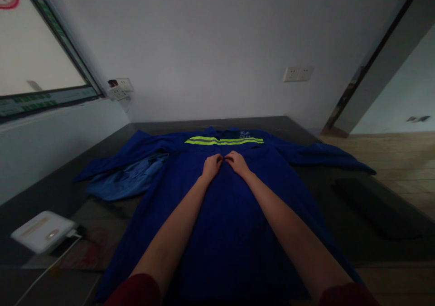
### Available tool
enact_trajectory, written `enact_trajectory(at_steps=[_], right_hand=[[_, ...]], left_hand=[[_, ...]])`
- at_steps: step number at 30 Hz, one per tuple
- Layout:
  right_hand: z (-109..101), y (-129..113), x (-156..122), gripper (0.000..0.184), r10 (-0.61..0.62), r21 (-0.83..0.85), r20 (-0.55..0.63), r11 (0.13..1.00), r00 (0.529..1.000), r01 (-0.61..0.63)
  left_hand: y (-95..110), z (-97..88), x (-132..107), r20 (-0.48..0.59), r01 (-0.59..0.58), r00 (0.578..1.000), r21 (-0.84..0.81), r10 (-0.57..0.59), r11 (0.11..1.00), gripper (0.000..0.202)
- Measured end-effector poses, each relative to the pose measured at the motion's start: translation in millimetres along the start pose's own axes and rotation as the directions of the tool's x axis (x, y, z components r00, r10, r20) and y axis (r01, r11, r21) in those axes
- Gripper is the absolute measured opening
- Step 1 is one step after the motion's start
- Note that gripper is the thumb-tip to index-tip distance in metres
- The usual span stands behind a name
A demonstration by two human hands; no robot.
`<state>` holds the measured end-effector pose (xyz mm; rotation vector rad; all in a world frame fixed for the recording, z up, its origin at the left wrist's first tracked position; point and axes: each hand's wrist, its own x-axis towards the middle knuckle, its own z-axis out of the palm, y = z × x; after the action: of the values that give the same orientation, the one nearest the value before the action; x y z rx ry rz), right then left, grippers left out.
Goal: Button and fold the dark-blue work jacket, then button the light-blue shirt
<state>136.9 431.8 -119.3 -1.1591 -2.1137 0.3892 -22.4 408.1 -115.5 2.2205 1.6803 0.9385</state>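
Observation:
A dark blue work jacket (231, 215) with a yellow-green reflective band (224, 140) across its chest lies flat on a dark table (61, 183), sleeves spread to both sides. My left hand (212, 165) and my right hand (237, 162) meet at the jacket's front, just below the band. Both have their fingers curled and pinched on the fabric at the middle seam. Their fingertips almost touch each other. Both forearms are bare, with dark red sleeves at the frame's bottom edge.
A white flat device (42, 231) with a cable sits near the table's left front. A dark flat object (374, 206) lies to the right. Wall sockets (298, 73) are behind, a window (34, 56) at left, wooden floor (390, 156) at right.

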Motion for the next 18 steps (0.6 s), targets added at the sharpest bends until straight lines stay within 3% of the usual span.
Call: enact_trajectory(at_steps=[5,9,18], right_hand=[[2.8,1.9,0.4,0.019,0.015,-0.011,-0.033,1.000,0.999,-0.016],[4.9,3.3,0.4,0.010,0.025,-0.039,-0.056,0.999,0.998,-0.028],[8.7,0.3,-1.2,0.007,-0.012,-0.151,-0.013,0.989,1.000,0.010]], left_hand=[[-2.3,2.4,1.0,-0.010,0.012,1.000,-0.025,-0.013,1.000,0.016],[-3.8,4.1,0.7,-0.006,0.006,1.000,-0.036,-0.006,0.999,0.016],[-7.4,8.9,2.3,-0.024,0.017,1.000,0.024,-0.017,1.000,0.018]])
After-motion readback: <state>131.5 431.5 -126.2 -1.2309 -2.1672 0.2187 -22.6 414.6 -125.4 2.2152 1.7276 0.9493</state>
